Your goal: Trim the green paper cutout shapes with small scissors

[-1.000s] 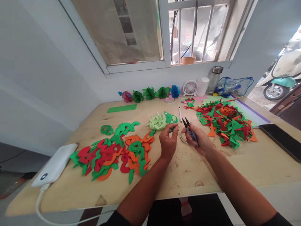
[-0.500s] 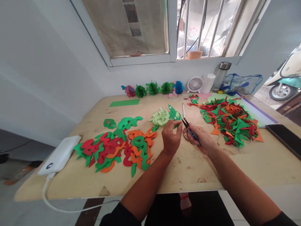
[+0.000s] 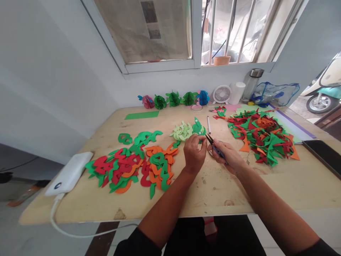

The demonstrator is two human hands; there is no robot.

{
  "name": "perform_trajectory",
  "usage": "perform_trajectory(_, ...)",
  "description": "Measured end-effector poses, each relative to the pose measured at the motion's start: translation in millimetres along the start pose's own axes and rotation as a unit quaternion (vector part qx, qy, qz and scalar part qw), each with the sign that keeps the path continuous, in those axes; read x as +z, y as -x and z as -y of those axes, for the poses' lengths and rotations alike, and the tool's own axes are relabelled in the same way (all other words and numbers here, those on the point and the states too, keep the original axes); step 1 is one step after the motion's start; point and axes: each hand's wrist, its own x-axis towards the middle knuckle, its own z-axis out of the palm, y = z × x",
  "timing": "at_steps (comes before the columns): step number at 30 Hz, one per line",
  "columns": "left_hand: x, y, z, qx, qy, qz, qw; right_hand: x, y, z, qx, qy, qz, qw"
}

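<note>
My right hand (image 3: 226, 153) is closed around a pair of small scissors (image 3: 218, 152) with dark blades and bluish handles. Their tips point up and left, close to the fingertips of my left hand (image 3: 195, 151). Thumb and forefinger of the left hand are pinched together; what is between them is too small to make out. Just beyond that hand lie green paper pieces (image 3: 197, 127) with small pale squares on them, and a heap of pale green curved cutouts (image 3: 182, 131). A white pen (image 3: 209, 125) rests beyond the scissors.
Red, green and orange curved cutouts (image 3: 125, 163) cover the left of the table. Pointed scraps (image 3: 266, 138) are heaped at right, beside a dark phone (image 3: 322, 154). A white power bank (image 3: 69, 173) with a cable sits at the left edge. Along the wall stand honeycomb paper figures (image 3: 173, 99) and a fan (image 3: 222, 95).
The scissors' blades look slightly lower, with both hands nearly in place. The whole view has shifted a little with my head.
</note>
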Motion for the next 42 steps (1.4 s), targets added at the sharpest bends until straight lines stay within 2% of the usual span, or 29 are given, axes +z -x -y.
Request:
perform_trajectory(7,0.9,-1,0,0.009,-0.019,-0.001,1.000,-2,-3,-3,0.000,0.001,-0.003,1.000)
perform_trajectory(11,-0.2,-1,-3,0.005,0.007,-0.012,1.000,-4,-4,-3,0.000,-0.019,-0.016,1.000)
perform_trajectory(15,-3.8,-2,-8,-0.009,0.056,-0.026,0.998,-7,-4,-1,0.003,-0.045,-0.001,0.999)
perform_trajectory(25,-9.0,0,-11,-0.119,0.210,0.017,0.970,-9,-4,0,0.001,-0.052,-0.005,0.999)
perform_trajectory(32,-8.1,0,-14,-0.164,0.290,0.027,0.943,-10,-5,-1,-0.003,-0.050,-0.014,0.999)
perform_trajectory(36,-6.4,0,-15,-0.185,0.292,0.020,0.938,-10,-5,-1,-0.002,-0.051,-0.018,0.999)
perform_trajectory(42,-2.8,2,-10,-0.171,0.268,0.030,0.948,-10,-5,-1,-0.006,-0.055,-0.016,0.998)
